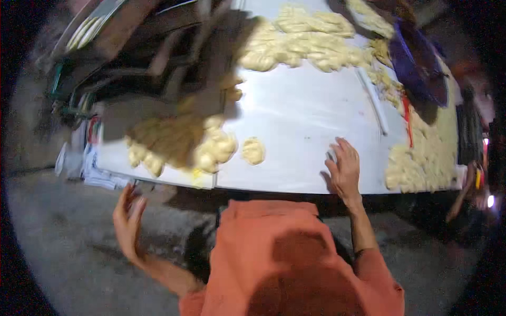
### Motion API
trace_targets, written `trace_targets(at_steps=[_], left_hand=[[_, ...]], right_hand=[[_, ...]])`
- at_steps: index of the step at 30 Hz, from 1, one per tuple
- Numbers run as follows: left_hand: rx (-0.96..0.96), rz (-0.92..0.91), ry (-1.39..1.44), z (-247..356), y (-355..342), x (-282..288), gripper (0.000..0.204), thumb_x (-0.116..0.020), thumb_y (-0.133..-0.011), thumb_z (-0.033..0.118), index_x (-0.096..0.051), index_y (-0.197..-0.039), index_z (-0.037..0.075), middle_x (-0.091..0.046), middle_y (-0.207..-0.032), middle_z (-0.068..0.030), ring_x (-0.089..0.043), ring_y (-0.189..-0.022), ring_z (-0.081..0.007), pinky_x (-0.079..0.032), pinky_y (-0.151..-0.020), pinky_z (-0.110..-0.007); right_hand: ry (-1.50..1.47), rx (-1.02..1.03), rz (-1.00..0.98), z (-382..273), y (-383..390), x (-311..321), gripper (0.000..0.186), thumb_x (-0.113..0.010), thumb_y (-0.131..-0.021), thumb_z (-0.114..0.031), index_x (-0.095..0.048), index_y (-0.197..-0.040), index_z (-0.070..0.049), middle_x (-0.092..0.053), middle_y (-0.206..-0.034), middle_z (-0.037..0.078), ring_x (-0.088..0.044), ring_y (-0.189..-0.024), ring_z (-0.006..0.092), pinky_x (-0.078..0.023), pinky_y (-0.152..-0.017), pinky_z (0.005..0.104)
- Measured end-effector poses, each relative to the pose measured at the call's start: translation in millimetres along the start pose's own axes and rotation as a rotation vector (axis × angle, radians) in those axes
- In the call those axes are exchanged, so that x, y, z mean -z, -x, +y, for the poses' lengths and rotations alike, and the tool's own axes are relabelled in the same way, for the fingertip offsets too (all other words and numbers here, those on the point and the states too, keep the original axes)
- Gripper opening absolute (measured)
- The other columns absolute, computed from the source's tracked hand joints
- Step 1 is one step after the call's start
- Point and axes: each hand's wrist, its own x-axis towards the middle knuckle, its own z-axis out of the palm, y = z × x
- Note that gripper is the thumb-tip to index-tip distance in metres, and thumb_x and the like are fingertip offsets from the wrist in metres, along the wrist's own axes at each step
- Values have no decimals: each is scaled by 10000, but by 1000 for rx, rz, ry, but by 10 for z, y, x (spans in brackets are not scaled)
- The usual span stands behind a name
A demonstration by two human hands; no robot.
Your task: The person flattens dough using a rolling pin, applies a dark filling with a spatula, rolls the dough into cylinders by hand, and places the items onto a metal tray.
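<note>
My left hand point(129, 220) hangs beyond the near left edge of the white table point(305, 121), its fingers apart and nothing in it. Over the table's near right part is my right hand point(346, 171), fingers loosely bent and spread, holding nothing. Between the hands, a single round, pale yellow lump of dough point(253, 151) lies on the table. Just left of it sits a pile of similar dough lumps point(216, 146), partly in dark shadow. More small dough lumps point(147, 162) lie at the near left edge, closest to my left hand.
Flattened dough pieces point(311, 45) cover the table's far side, and others point(421, 158) crowd the right end. A thin pale rod point(373, 102) lies right of the middle, near a red strip point(407, 121). Purple cloth point(416, 63) stands at the far right. Dark frames point(158, 63) rise far left.
</note>
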Motion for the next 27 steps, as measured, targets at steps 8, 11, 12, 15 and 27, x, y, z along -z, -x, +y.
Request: trace_targets(at_steps=[8,11,12,15,27], left_hand=[[-287,-251,-102,897,-474,-913,612,-742,-954,273,-542,-1473,18,-615,-1412,-201,-582,-1301,-327,-475,-1062,-453],[-507,-464,-86,1357,-410,-1067,658,-785,-916,271,-542,-1474,21,-614,-1418,-194,-572,-1321,-329,-480,-1057,-454],[-510,-457,-84,1350,-369,-1059,658,-785,-916,271,-542,-1474,21,-614,-1418,-194,-572,-1321,-329,-480,-1057,-454],[-365,-448,51,1141,-257,-918,647,-793,-906,268,-560,-1460,25,-621,-1412,-186,-589,-1304,-317,-511,-1022,-457],[-478,-531,-31,1095,-695,-1027,610,-797,-899,310,-608,-1413,41,-688,-1312,-188,-668,-1200,-282,-521,-959,-395]], right_hand=[[-246,-32,-167,-727,-471,-505,1021,-548,-902,-727,-329,-1568,15,-283,-1652,225,-214,-1563,316,-49,-1264,580],[-156,-110,-114,-373,-429,-412,908,-562,-923,-678,-399,-1550,-43,-367,-1631,157,-300,-1531,319,-89,-1241,638],[-7,-215,8,77,-222,-340,891,-537,-936,-678,-398,-1556,-53,-370,-1631,157,-305,-1529,316,-83,-1227,666],[224,-662,-46,943,228,24,871,-451,-1007,-627,-276,-1602,-16,-252,-1678,188,-200,-1571,307,-52,-1216,679],[243,-457,-206,179,-245,-238,887,-591,-972,-545,-243,-1622,-51,-217,-1699,138,-155,-1583,294,-72,-1229,661]])
